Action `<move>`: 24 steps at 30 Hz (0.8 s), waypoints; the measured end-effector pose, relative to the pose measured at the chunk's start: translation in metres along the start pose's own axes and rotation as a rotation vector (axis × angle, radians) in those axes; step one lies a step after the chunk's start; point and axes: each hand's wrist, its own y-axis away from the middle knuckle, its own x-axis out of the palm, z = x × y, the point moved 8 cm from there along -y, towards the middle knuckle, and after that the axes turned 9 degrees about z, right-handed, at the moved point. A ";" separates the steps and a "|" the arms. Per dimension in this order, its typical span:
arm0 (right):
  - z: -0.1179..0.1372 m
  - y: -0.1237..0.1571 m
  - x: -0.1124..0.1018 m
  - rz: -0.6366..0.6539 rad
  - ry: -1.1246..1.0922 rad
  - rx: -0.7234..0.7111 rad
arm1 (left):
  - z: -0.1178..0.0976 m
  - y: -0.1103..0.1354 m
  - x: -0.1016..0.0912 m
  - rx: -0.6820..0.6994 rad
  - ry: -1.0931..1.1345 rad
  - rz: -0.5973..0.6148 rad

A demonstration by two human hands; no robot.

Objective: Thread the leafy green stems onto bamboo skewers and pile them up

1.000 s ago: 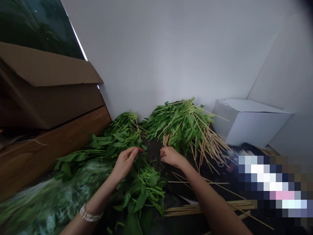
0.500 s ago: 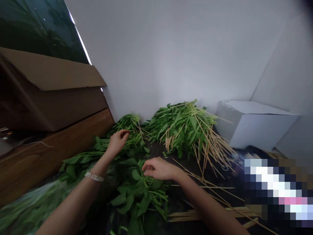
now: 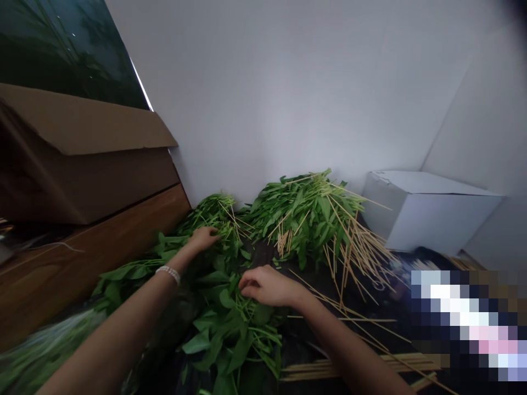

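Observation:
My left hand, with a pale beaded bracelet on its wrist, reaches into the back left pile of leafy green stalks. Its fingers are bent down together among the stems; what they grip, if anything, is hidden. Nearer me, my right hand hovers low over a loose heap of leafy greens. Its fingers are curled in and closed, and I cannot make out what is between them. Thin wooden sticks poke out of a large bundle of greens to the right.
Several loose sticks lie on the dark surface by my right forearm. A white box stands against the wall at right. On the left, a cardboard box rests on a wooden ledge. Bagged greens lie at lower left.
My left hand has moved down and slightly forward into the back left pile. My right hand stays in nearly the same place over the front heap.

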 end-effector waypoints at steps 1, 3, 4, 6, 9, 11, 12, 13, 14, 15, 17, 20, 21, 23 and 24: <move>0.000 0.000 -0.001 -0.003 -0.003 0.004 | 0.002 -0.003 -0.010 -0.012 0.002 -0.008; 0.000 0.001 -0.003 -0.002 -0.013 0.013 | 0.004 -0.005 -0.036 -0.038 -0.006 -0.046; 0.000 0.001 -0.003 0.002 -0.017 0.016 | 0.004 -0.004 -0.050 -0.047 -0.014 -0.077; 0.001 0.000 -0.004 0.009 -0.016 0.014 | -0.002 0.002 -0.077 -0.054 -0.037 -0.155; 0.001 0.001 -0.006 0.006 -0.012 0.002 | -0.022 0.022 -0.102 -0.034 -0.077 -0.288; -0.001 0.002 -0.010 -0.009 -0.019 0.016 | -0.041 0.038 -0.101 0.011 -0.106 -0.352; -0.004 0.003 -0.014 -0.020 -0.028 0.030 | -0.051 0.047 -0.094 0.048 -0.122 -0.361; -0.006 0.005 -0.017 -0.032 -0.039 0.043 | -0.061 0.055 -0.082 0.098 -0.136 -0.345; -0.009 0.006 -0.021 -0.045 -0.050 0.053 | -0.070 0.062 -0.067 0.157 -0.148 -0.301; -0.011 0.008 -0.025 -0.058 -0.059 0.059 | -0.077 0.069 -0.049 0.216 -0.154 -0.239; -0.017 0.011 -0.033 -0.091 -0.076 0.061 | -0.087 0.081 -0.014 0.351 -0.149 -0.074; -0.026 0.014 -0.045 -0.172 -0.087 0.082 | -0.088 0.092 0.008 0.444 -0.015 0.025; -0.030 0.016 -0.049 -0.209 -0.085 0.097 | -0.082 0.091 0.004 0.401 0.071 -0.031; -0.037 0.018 -0.055 -0.279 -0.067 0.135 | -0.067 0.085 -0.008 0.258 0.241 -0.171; -0.040 0.018 -0.057 -0.308 -0.051 0.158 | -0.062 0.081 -0.009 0.201 0.301 -0.205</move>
